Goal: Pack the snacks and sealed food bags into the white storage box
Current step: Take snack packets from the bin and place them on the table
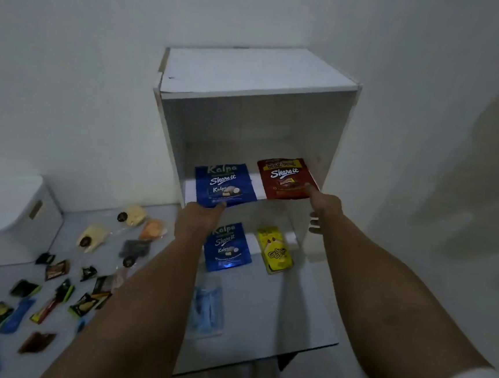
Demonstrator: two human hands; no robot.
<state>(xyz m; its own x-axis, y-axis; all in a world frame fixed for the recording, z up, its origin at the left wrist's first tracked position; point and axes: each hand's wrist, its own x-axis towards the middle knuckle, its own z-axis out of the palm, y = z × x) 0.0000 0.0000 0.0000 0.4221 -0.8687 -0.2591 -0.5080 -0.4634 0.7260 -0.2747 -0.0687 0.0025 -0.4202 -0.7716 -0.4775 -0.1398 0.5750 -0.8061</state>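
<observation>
A blue Kalpa snack bag [226, 183] and a red Beng-Beng snack bag [285, 178] lie on the middle shelf of a white open cabinet [261, 72]. My left hand [199, 219] pinches the blue bag's lower edge, thumb on top, with the fingers hidden underneath. My right hand [325, 206] touches the red bag's lower right corner with one straight digit, and its other fingers curl below the shelf edge. A second blue bag [228, 247] and a yellow bag [276, 250] lie on the cabinet floor. The white storage box [7, 222] stands lidded at far left.
Several small wrapped snacks [55, 292] and sealed clear food bags [133, 214] are scattered over the white table [261, 310] on the left. A clear pouch with blue contents [207, 308] lies in front of the cabinet. White walls close in behind and on the right.
</observation>
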